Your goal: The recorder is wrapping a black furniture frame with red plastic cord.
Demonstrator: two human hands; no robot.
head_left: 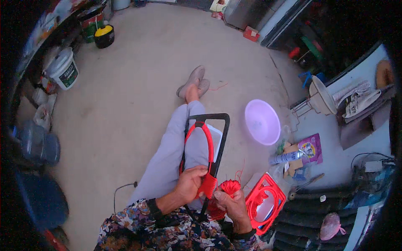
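A black rectangular frame (228, 125) with rounded corners stands over my lap. Inside it runs a curved bar wrapped in red (208, 140), and a flat red woven patch (206, 187) joins the curve to the frame's side. My left hand (189, 183) is closed on the edge of this patch, fingers behind it. Just right of the patch, my right hand (233, 206) is closed around a bundle of red cord (230, 186), its thumb and fingertip near the patch's edge. More red cord hangs below, partly hidden by that hand.
Right of me lies another red-wrapped frame (279, 193). Beyond it are a spray can (287, 157), a purple bag (310, 149) and a lilac basin (262, 122). Buckets, one white (63, 70), line the left side. A black cable (116, 200) lies on the floor left of my legs.
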